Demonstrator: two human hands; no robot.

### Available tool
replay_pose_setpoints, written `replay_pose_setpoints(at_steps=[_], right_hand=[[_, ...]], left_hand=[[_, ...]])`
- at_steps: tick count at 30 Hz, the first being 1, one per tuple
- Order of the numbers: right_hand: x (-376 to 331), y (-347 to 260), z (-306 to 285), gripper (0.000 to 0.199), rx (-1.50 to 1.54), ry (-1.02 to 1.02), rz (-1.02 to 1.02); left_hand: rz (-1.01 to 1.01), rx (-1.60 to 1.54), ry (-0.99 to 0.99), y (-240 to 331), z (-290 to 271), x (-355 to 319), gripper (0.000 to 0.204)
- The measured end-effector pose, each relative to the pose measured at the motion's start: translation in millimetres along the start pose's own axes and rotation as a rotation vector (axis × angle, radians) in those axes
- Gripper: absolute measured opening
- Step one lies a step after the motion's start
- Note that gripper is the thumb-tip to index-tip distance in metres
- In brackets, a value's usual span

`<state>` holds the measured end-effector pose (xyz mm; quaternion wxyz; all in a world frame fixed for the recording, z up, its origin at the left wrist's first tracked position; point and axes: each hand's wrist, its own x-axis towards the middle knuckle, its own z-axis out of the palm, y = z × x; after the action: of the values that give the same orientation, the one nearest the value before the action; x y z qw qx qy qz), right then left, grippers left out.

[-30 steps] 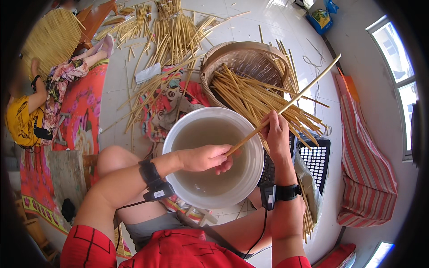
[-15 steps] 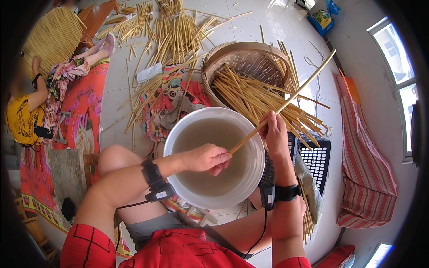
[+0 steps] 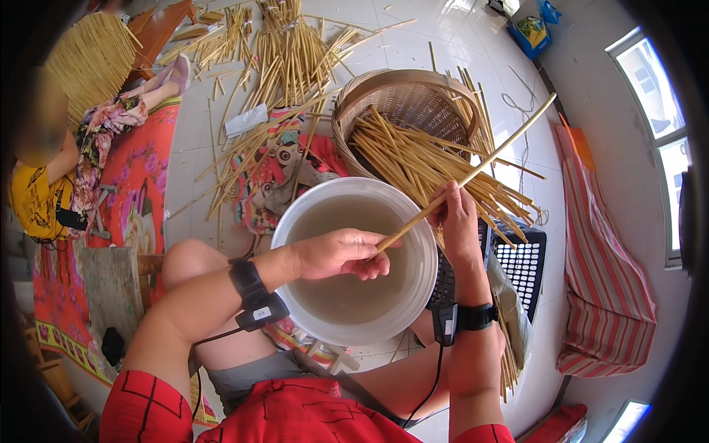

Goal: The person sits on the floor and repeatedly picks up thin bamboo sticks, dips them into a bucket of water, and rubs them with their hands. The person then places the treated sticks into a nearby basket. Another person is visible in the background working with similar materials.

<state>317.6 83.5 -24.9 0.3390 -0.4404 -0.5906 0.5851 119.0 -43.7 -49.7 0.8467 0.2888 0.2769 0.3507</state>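
Observation:
A long pale-brown reed stalk [image 3: 509, 140] slants up to the right across the far rim of a white bucket [image 3: 354, 336] of cloudy water. My left hand [image 3: 346, 255], over the water, pinches the stalk's lower end between thumb and fingers. Farther up, my right hand [image 3: 456, 210] grips the same stalk at the bucket's right side. Just beyond it, a wicker basket [image 3: 406, 77] lies tipped with many similar stalks [image 3: 436, 166] spilling out to the right.
Loose stalks and tied bundles [image 3: 295, 66] cover the tiles ahead. A black plastic crate [image 3: 521, 269] stands right of the bucket. Another person [image 3: 44, 155] sits at the left on a red floral mat [image 3: 140, 177]. Striped cloth [image 3: 602, 273] hangs by the right wall.
My left hand has shifted slightly along the lower end of the stalk and its fingers have turned. The stalk's upper tip has dipped a little. The other person has leaned forward.

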Motion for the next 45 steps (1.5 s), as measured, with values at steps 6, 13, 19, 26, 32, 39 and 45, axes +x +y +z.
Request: replay_pose_setpoints(at_steps=[6,13,19,26,32,39,45], right_hand=[[-2.0,-4.2,2.5,0.044,-0.019,-0.016,0.014],[-2.6,2.6,7.7,0.045,-0.06,-0.083,-0.049],[0.8,7.9,4.8,0.044,-0.039,-0.008,0.045],[3.0,5.6,0.2,0.044,0.01,0.01,0.047],[0.9,5.0,2.9,0.044,-0.008,0.003,0.058],[-7.5,9.2,18.6,0.038,-0.103,-0.208,0.132],[-8.3,6.7,25.1,0.028,-0.143,-0.206,0.058]], left_hand=[[-0.043,0.088,-0.093,5.7,-0.7,-1.4,0.037],[0.024,0.307,0.088,-7.0,-6.1,0.6,0.039],[0.045,0.197,0.036,-7.4,-7.0,3.1,0.048],[0.02,-0.054,-0.085,-1.1,-3.8,0.6,0.046],[-0.06,0.1,-0.115,2.4,-7.2,-0.3,0.038],[-0.003,0.39,0.127,-10.4,-10.4,9.2,0.034],[0.105,0.603,0.244,-23.8,-19.1,15.6,0.029]])
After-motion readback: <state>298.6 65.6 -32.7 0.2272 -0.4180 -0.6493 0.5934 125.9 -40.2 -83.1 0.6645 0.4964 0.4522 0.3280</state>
